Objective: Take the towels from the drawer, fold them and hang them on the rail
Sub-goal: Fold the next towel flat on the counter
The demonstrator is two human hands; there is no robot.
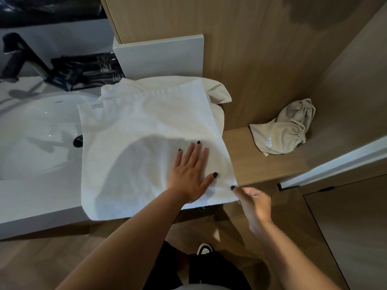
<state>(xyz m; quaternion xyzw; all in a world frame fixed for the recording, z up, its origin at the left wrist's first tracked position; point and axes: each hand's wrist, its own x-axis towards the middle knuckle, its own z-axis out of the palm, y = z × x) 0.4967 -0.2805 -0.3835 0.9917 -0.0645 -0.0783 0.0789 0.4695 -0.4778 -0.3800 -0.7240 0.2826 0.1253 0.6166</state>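
Head view showed us at the vanity, with the white towel spread flat across the white counter, its left edge lying over the rim of the sink and its near edge hanging a little past the counter's front. We kept our left hand flat on the towel's near right part, fingers straight and slightly spread, pressing down, most likely to hold the cloth so it would not slide while a fold was made. Our right hand pinched the towel's near right corner between thumb and fingertips, seemingly to lift that corner over into a fold. More white cloth lay bunched under the far right edge, perhaps a second towel; we could not tell. A beige drawstring bag sat well apart on the wooden shelf. Neither drawer nor rail was in sight, so hanging was not yet done.
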